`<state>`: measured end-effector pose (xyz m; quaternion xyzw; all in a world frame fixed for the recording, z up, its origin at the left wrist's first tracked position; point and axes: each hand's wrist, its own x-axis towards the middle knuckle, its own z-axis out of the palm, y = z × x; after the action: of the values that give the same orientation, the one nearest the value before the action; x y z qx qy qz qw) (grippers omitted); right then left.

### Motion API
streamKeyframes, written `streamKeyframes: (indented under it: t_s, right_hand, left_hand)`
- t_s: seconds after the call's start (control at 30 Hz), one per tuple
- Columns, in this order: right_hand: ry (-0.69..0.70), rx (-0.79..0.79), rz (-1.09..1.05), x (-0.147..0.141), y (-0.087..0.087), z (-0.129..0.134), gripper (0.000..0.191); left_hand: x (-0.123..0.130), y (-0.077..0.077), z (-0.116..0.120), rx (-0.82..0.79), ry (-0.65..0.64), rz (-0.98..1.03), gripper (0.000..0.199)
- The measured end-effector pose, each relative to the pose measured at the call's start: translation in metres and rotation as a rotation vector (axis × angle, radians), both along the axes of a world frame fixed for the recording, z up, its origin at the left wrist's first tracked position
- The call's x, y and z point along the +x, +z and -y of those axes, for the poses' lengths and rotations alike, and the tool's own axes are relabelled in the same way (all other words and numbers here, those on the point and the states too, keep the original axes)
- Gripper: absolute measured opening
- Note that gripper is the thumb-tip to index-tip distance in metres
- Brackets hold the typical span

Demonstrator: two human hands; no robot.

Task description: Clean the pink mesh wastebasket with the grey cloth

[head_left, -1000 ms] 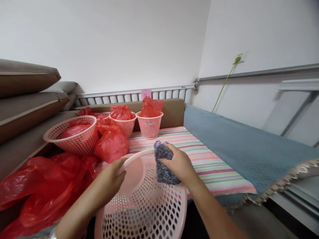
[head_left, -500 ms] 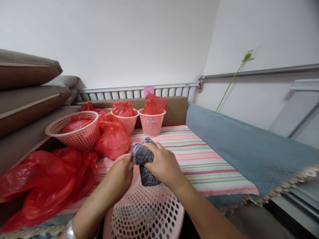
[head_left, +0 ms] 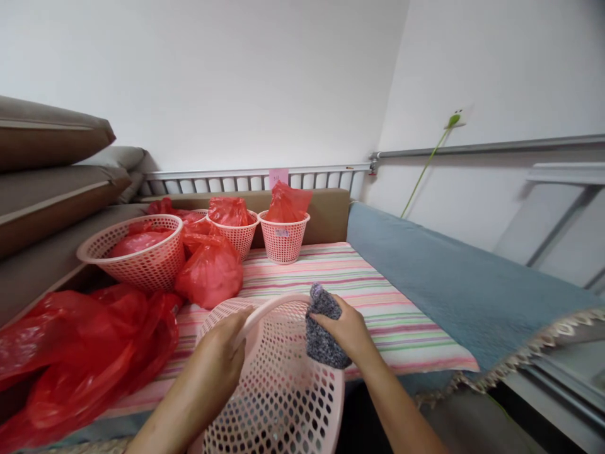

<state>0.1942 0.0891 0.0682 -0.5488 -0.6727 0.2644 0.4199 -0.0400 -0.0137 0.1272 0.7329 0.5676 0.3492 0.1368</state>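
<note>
A large pale pink perforated basket point(head_left: 326, 403) lies tipped in front of me, its holes facing up. My left hand point(head_left: 222, 353) is closed round the left part of its rim. In my right hand point(head_left: 345, 328) is a grey speckled cloth point(head_left: 326, 343) with a bit of purple at its top. The cloth touches the rim on the right side and hangs down beside the basket's opening.
Behind stand smaller pink baskets point(head_left: 283, 243) with red bags inside. A tied red bag point(head_left: 210, 274) and loose red plastic point(head_left: 94, 347) lie at the left, near stacked cushions point(head_left: 51, 189). A striped cloth point(head_left: 378, 309) covers the seat; a blue cover point(head_left: 425, 265) lies right.
My right hand has moved right along the rim with the grey cloth, away from my left hand. More of the rim shows between my hands. The view has shifted slightly.
</note>
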Motion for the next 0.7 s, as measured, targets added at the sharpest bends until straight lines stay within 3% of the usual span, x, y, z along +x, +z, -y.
streamKeyframes:
  t_s: [0.17,0.37,0.57,0.7]
  right_hand:
    - [-0.079,0.157,0.106,-0.005,0.034,0.013,0.042]
    - [-0.051,0.283,0.399,-0.044,0.066,0.023,0.043]
    - [0.234,0.452,0.613,-0.086,0.086,0.048,0.052]
    - [0.292,0.427,0.545,-0.093,0.087,0.049,0.051]
  left_hand:
    - [-0.007,0.009,0.003,0.011,0.015,0.034,0.038]
    - [-0.005,0.014,-0.021,-0.041,0.027,-0.017,0.039]
    - [-0.001,0.015,-0.026,0.059,0.009,-0.107,0.038]
    - [-0.008,0.010,-0.022,0.080,-0.007,-0.050,0.036]
